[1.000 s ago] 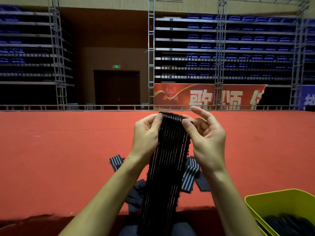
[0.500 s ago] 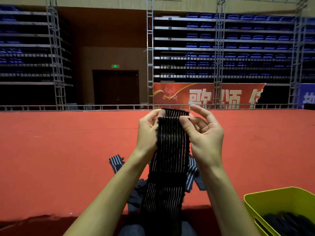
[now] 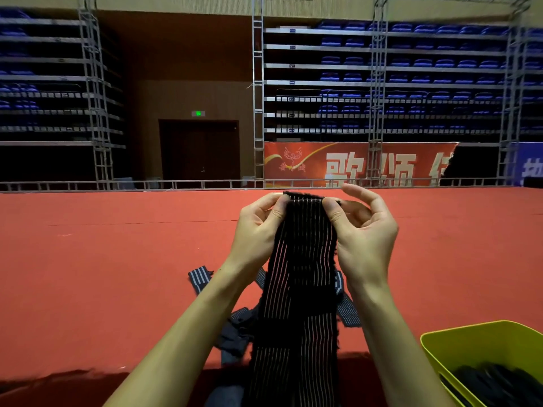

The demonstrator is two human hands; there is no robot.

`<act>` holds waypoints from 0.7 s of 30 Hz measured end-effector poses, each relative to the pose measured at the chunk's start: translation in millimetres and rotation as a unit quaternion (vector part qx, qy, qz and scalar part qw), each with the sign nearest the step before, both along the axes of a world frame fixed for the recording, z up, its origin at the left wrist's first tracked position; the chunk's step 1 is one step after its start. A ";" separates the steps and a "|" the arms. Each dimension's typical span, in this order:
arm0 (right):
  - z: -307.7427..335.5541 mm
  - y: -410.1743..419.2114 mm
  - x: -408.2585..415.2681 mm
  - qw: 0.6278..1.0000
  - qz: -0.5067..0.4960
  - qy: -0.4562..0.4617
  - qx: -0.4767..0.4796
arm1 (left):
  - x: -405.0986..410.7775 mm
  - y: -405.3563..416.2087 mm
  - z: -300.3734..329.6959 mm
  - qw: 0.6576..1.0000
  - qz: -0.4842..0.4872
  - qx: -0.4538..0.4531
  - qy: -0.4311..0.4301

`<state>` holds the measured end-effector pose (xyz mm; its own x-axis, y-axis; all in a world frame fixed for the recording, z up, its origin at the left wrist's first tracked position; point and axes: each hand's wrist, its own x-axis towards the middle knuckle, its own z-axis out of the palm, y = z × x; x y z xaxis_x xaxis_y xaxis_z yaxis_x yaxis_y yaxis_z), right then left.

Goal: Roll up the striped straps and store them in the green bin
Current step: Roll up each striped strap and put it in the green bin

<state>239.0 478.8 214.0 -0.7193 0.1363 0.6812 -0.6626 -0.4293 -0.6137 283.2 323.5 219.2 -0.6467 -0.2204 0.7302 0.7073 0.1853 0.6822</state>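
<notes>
head view: both hands, left hand point(image 3: 258, 227) and right hand point(image 3: 363, 227), now pinch the striped strap point(image 3: 299, 289) top edge turned over since a second ago, each grip grasping it, so rolling has just begun.

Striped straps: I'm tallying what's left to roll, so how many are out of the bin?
At least 3: one held up by both hands, one on the carpet at left, one at right; the dark heap between may hide more.
</notes>
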 end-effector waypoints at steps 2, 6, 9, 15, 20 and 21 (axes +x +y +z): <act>-1.3 -2.4 -0.6 1.000 0.000 -0.009 -0.012 | 0.3 2.4 -1.4 1.000 -0.008 -0.003 0.007; -3.9 -5.8 -1.4 0.998 0.004 -0.033 -0.045 | 0.4 5.7 -4.2 1.000 -0.011 -0.011 0.007; -3.8 -6.9 -1.0 0.997 -0.004 -0.040 -0.060 | 2.7 6.1 -6.1 1.000 -0.018 -0.016 -0.002; -5.3 -7.8 -3.2 0.996 -0.006 -0.051 -0.076 | 9.7 10.7 -7.2 1.000 -0.008 -0.021 -0.001; -4.8 -3.0 -1.3 0.999 0.027 -0.002 -0.045 | 7.2 8.2 -6.3 0.999 0.045 -0.021 0.022; -5.5 -1.2 -1.9 0.999 0.038 0.012 -0.035 | 7.0 7.0 -6.7 0.998 0.049 -0.020 0.022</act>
